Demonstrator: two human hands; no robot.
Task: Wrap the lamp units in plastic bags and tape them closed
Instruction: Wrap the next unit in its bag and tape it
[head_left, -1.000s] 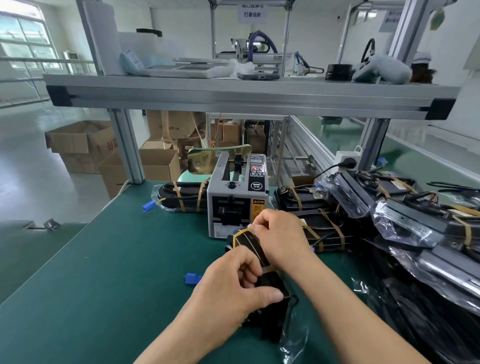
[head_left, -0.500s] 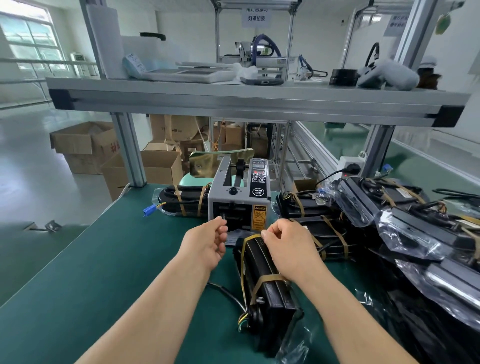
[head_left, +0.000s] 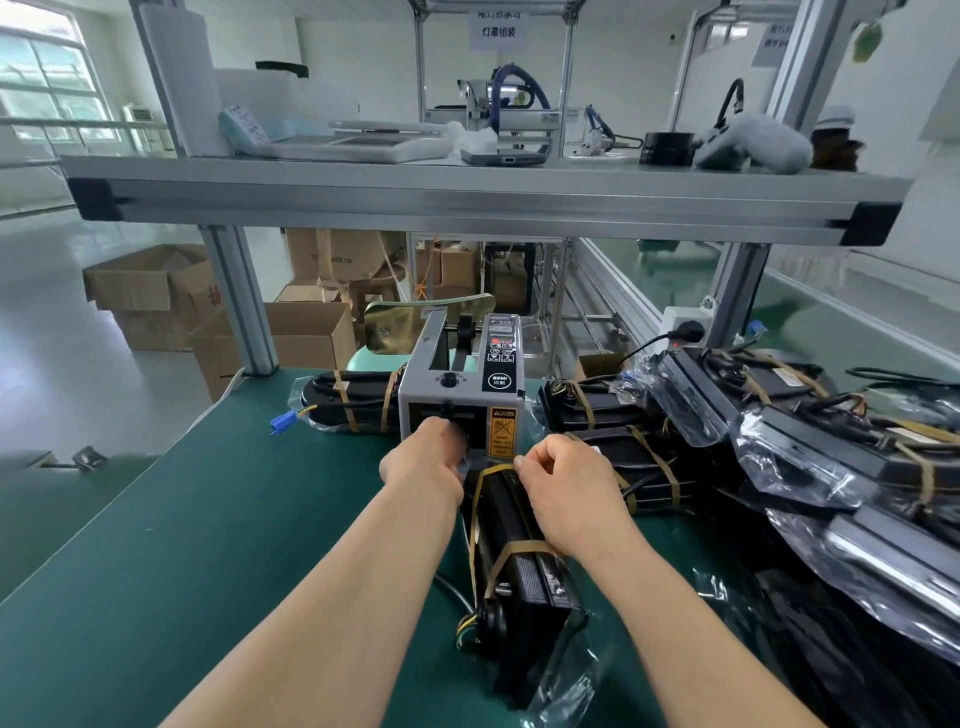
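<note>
A black lamp unit (head_left: 524, 561) in a clear plastic bag lies lengthwise on the green bench in front of me, with brown tape strips across it. My right hand (head_left: 569, 493) rests on its far end, fingers curled and pinching the bag and tape there. My left hand (head_left: 423, 462) reaches to the outlet of the grey tape dispenser (head_left: 465, 384), fingertips at the slot; whether it holds a tape piece is hidden.
Several bagged, taped lamp units are heaped at the right (head_left: 810, 441), and one lies behind the dispenser at the left (head_left: 348, 397). An aluminium shelf (head_left: 467, 200) spans overhead. Cardboard boxes (head_left: 306, 332) stand on the floor beyond the bench's far edge.
My left hand let go of the lamp unit and moved forward to the dispenser's outlet. My right hand stayed at the unit's far end.
</note>
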